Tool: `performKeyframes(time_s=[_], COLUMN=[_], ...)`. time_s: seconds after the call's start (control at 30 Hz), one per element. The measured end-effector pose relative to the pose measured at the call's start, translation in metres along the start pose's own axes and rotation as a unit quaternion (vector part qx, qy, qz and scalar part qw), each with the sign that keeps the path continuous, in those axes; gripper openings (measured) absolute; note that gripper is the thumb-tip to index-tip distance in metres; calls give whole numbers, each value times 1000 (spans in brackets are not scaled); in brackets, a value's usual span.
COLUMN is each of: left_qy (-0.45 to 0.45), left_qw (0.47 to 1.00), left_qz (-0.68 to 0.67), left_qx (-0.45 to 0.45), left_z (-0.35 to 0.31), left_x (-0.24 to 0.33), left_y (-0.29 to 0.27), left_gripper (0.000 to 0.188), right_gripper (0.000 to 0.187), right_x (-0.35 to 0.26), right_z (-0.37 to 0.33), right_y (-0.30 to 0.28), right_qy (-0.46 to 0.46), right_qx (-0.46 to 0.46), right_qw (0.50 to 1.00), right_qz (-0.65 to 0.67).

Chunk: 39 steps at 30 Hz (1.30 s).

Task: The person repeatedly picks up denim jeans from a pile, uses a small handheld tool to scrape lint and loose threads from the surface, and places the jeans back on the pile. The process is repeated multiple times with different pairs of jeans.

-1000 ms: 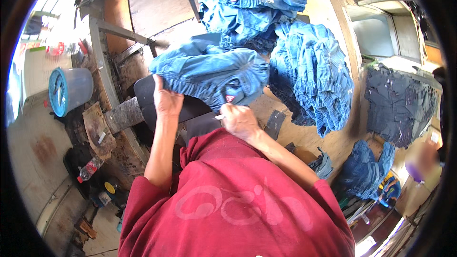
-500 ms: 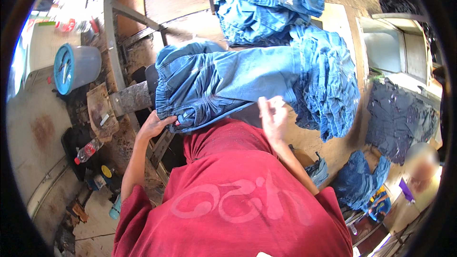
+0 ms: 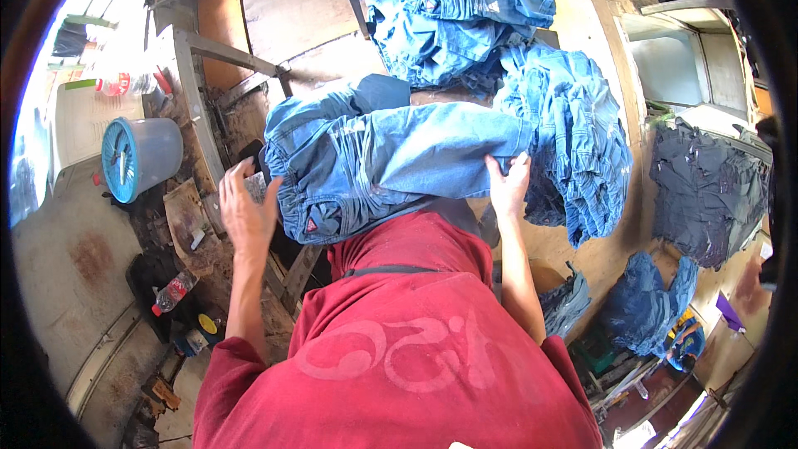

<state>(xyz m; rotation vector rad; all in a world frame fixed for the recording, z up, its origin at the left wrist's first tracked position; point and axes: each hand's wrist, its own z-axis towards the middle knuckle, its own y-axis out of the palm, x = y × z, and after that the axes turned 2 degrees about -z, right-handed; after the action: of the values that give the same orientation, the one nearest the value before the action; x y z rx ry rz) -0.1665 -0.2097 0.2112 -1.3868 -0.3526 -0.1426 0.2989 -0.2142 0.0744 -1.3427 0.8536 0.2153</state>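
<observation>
A pair of blue denim pants (image 3: 424, 150) lies crosswise in front of me, its gathered waist end at the left and a leg reaching right. My left hand (image 3: 247, 214) is open beside the waist end, its fingers spread and its thumb close to the fabric. Whether the thumb touches the cloth I cannot tell. At the other end, my right hand (image 3: 509, 185) is closed on the lower edge of the leg, thumb on top. Right against that end rests a heap of blue denim garments (image 3: 578, 133), and more folded denim (image 3: 465, 8) is stacked beyond.
To the left stand a wooden frame (image 3: 187, 91) and a clear bucket with a blue rim (image 3: 154, 154). A plastic bottle (image 3: 174, 291) lies lower down. Dark garments (image 3: 706, 191) are piled at the right, with a blue denim bundle (image 3: 648, 299) nearer me.
My left hand has let go of the waist corner and opened beside it. My right hand has moved right and taken hold of the leg's edge.
</observation>
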Motion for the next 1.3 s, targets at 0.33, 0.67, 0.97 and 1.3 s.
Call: performKeyframes(time_s=[0.33, 0.67, 0.97, 1.3], left_qy=[165, 246, 219, 176], left_qw=[960, 934, 950, 944], left_qz=[-5, -9, 20, 60], left_qx=[-225, -260, -220, -272], left_z=[-89, -66, -38, -35], left_x=[16, 1, 20, -42], left_y=[82, 49, 100, 11], left_gripper=[94, 91, 93, 84], right_gripper=[28, 31, 45, 34], right_x=[-7, -11, -28, -42], right_z=[-10, -15, 75, -55], right_y=[-8, -8, 35, 13], right_qy=[50, -73, -76, 1], right_qx=[-54, 39, 3, -9], right_qw=[990, 996, 996, 996], right_qz=[119, 18, -39, 92])
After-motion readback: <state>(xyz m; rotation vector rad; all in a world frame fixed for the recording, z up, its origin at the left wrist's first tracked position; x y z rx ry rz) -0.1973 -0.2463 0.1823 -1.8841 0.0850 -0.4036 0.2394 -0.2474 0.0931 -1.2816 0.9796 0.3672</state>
